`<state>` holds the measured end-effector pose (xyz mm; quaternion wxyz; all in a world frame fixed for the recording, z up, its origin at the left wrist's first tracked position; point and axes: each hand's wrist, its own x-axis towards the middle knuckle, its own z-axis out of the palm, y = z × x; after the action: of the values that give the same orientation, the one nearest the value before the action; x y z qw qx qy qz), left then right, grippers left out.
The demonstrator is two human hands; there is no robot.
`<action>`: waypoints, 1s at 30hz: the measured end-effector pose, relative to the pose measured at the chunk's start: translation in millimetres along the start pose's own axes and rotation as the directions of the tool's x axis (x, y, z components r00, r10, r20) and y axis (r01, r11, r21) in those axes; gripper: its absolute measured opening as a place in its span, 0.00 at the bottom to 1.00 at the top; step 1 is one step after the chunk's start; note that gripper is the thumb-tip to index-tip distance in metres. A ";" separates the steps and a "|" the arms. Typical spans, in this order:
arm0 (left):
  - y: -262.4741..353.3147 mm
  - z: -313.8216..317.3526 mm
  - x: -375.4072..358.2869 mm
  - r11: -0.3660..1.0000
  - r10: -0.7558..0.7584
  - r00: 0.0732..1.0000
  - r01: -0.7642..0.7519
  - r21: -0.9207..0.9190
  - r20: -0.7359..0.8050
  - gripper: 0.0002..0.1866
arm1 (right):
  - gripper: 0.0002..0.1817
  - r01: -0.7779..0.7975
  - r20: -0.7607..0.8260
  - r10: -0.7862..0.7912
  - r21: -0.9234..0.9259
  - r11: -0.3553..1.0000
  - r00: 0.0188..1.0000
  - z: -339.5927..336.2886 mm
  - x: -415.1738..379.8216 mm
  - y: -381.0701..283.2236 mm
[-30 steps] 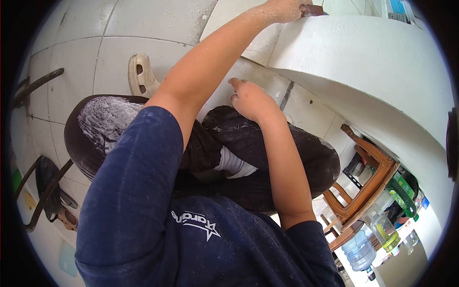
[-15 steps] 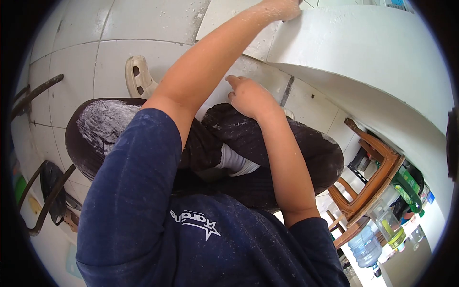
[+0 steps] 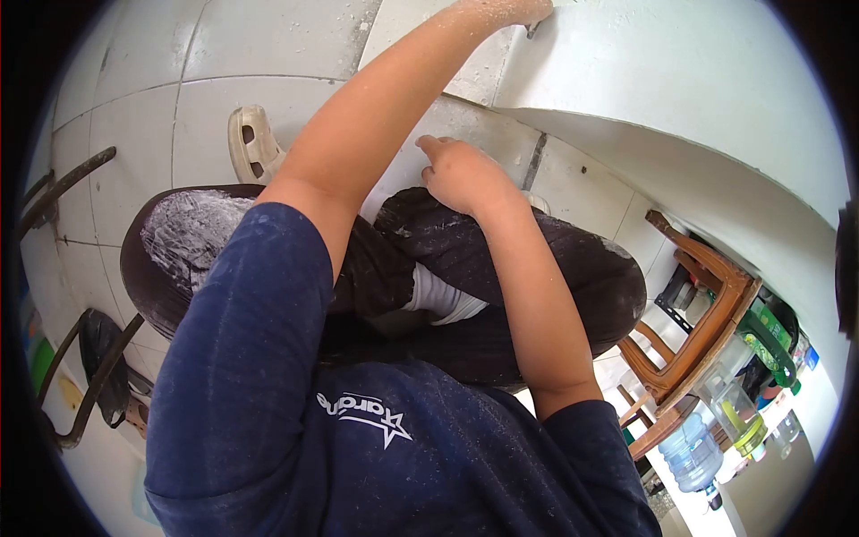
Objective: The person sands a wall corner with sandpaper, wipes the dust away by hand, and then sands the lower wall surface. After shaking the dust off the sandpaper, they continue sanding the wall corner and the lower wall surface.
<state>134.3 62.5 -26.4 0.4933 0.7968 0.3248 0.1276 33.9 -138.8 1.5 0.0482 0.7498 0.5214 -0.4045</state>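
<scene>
My left hand [image 3: 510,11] reaches far forward to the top edge of the view, dusted with white powder. Its fingers are closed at the edge of a curved white panel [image 3: 662,72]. A small dark edge [image 3: 533,29] shows beneath them; what it belongs to is cut off and cannot be made out. My right hand [image 3: 461,174] lies by my dark trouser knee [image 3: 555,259], index finger stretched out and thumb apart, with nothing in it. White smears cover the other knee [image 3: 192,233].
Pale floor tiles [image 3: 259,40] carry white crumbs. A beige clog [image 3: 253,143] is on my foot. At the right stand a wooden chair [image 3: 707,313], a blue water jug [image 3: 691,452] and bottles. Dark bent metal legs [image 3: 85,394] are at the left, with a black bag [image 3: 103,367].
My left hand has shifted slightly left along the panel's edge, and more of the small dark edge shows under it. My right hand has hardly moved. The view has shifted a little.
</scene>
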 end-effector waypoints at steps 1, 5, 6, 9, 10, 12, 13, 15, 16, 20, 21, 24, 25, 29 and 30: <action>-1.3 -1.5 0.5 1.000 -0.005 1.000 0.005 -0.011 0.008 0.12 | 0.16 0.003 -0.002 -0.003 0.002 1.000 1.000 0.9 0.1 0.8; -10.8 -3.2 7.0 0.999 -0.028 0.999 0.026 -0.039 -0.037 0.12 | 0.16 0.007 -0.001 -0.007 -0.001 1.000 1.000 1.2 2.4 3.7; -14.5 -3.5 8.8 0.998 -0.032 0.998 0.028 -0.060 -0.061 0.12 | 0.17 0.003 0.005 -0.003 -0.004 1.000 1.000 0.5 2.6 4.1; -14.3 2.6 10.9 0.997 -0.038 0.999 0.036 -0.064 -0.031 0.12 | 0.17 0.026 -0.012 -0.026 -0.012 1.000 1.000 2.3 3.5 6.3; -11.0 5.5 9.8 0.998 -0.038 0.999 0.038 -0.053 0.000 0.12 | 0.17 0.022 -0.012 -0.022 -0.004 1.000 1.000 2.0 3.8 6.1; -21.2 28.0 12.0 0.998 0.060 0.998 -0.060 0.010 -0.032 0.13 | 0.17 0.011 -0.008 -0.011 0.014 1.000 1.000 1.3 3.1 5.0; -24.2 33.7 9.1 0.993 0.110 0.993 -0.108 0.041 -0.046 0.13 | 0.17 -0.003 0.014 0.003 0.013 1.000 1.000 -0.3 3.0 3.2; -22.4 31.4 -1.8 0.999 0.010 1.000 -0.010 -0.037 0.007 0.13 | 0.17 -0.030 0.057 0.029 0.005 1.000 0.998 -4.4 2.1 0.1; -11.6 18.9 -6.9 0.995 -0.036 0.999 0.039 -0.092 0.039 0.13 | 0.17 -0.025 0.052 0.025 0.000 1.000 0.998 -4.6 1.8 0.6; 12.0 -1.6 -13.5 0.992 -0.049 0.997 0.056 -0.112 0.063 0.14 | 0.17 0.002 0.012 -0.002 0.004 1.000 1.000 0.4 3.3 3.8; 7.9 1.8 -10.1 0.998 -0.014 0.999 0.016 -0.067 0.035 0.14 | 0.17 0.008 -0.003 -0.008 0.007 1.000 1.000 1.5 3.9 5.2; -11.5 18.3 -2.7 0.999 0.033 0.999 -0.032 -0.014 0.016 0.15 | 0.17 -0.001 0.015 0.001 0.009 1.000 1.000 0.4 2.2 3.3; -18.1 20.3 -3.7 0.999 0.005 0.999 -0.003 -0.049 0.045 0.15 | 0.18 -0.004 0.020 0.004 0.005 1.000 1.000 0.0 1.7 2.4; -16.6 33.3 5.4 0.991 0.134 0.987 -0.134 0.010 -0.083 0.14 | 0.18 -0.011 0.027 0.011 -0.004 1.000 1.000 -1.4 1.7 2.7; -12.1 30.1 1.8 0.992 0.128 0.988 -0.128 0.016 -0.084 0.14 | 0.18 -0.013 0.019 0.013 0.006 1.000 1.000 -0.5 2.1 2.6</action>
<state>146.7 46.2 -51.5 0.4654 0.8126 0.2944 0.1911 36.6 -138.2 -0.4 0.0532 0.7494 0.5149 -0.4129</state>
